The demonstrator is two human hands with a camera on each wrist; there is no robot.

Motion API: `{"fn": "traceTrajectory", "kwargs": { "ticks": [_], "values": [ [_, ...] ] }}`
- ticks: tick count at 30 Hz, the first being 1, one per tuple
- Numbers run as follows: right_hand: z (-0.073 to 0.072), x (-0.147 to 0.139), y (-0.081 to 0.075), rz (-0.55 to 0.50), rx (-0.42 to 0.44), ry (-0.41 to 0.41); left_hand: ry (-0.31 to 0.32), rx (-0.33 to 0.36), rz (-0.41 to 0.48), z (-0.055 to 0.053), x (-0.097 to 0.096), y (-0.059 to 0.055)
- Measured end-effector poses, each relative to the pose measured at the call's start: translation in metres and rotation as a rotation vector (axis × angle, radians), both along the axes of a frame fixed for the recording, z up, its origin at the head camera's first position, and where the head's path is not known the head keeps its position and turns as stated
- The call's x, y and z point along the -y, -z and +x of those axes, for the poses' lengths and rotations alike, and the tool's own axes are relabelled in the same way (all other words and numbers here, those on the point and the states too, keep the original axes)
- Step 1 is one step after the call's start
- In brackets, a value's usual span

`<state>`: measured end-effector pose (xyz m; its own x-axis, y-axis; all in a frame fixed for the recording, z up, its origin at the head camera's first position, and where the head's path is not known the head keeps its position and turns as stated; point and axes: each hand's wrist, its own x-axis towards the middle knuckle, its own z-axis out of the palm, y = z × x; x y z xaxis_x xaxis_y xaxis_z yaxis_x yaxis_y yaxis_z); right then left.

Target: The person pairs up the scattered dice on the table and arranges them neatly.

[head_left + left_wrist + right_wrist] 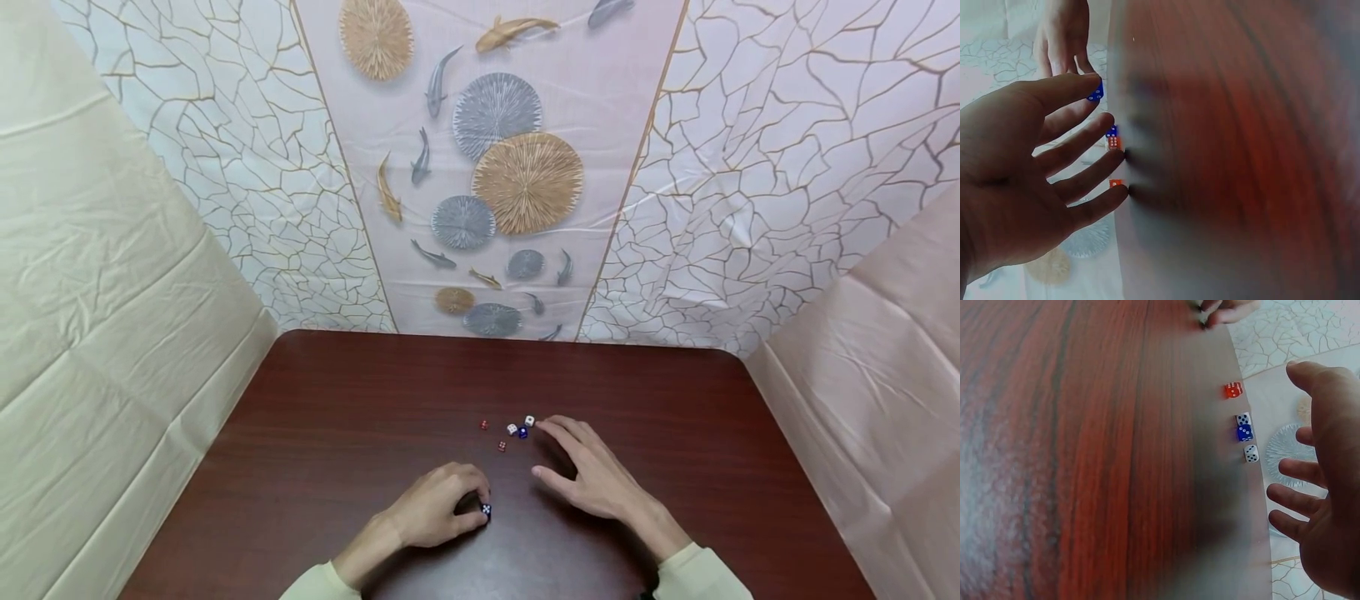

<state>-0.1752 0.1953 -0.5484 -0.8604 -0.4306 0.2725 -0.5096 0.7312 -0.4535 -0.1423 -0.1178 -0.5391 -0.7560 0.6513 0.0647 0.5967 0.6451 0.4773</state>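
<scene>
Between thumb and index finger, my left hand (pixel 438 506) pinches a dark blue die (pixel 486 512) low over the near middle of the table; the same blue die (pixel 1095 92) shows at the fingertips in the left wrist view, the other fingers spread. Farther back lies a loose group: a red die (pixel 483 425), a second red die (pixel 502 447), a white die (pixel 512 429), a blue die (pixel 522 432) and another white die (pixel 529 421). My right hand (pixel 596 475) is just right of this group, fingers extended and holding nothing, its index fingertip beside the rear white die.
The dark reddish-brown tabletop (pixel 360 400) has rounded back corners. Behind it hangs a patterned cloth (pixel 465 275) with fish and round leaf shapes. Plain pale cloth (pixel 150 350) slopes along the left side, and another pale cloth (pixel 862 350) along the right.
</scene>
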Motion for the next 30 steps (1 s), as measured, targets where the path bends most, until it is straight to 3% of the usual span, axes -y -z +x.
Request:
{"fn": "traceTrajectory", "kwargs": {
  "ticks": [9,30],
  "values": [
    [-0.0017,0.0004,0.0012,-0.003,-0.012,-0.016,0.001,-0.011,0.017,0.0076,-0.0006,0.0033],
    [-0.0063,0.0014,0.0014,-0.001,-0.007,-0.021,-0.009,-0.024,-0.014,0.0097,0.0006,0.0096]
  ]
}}
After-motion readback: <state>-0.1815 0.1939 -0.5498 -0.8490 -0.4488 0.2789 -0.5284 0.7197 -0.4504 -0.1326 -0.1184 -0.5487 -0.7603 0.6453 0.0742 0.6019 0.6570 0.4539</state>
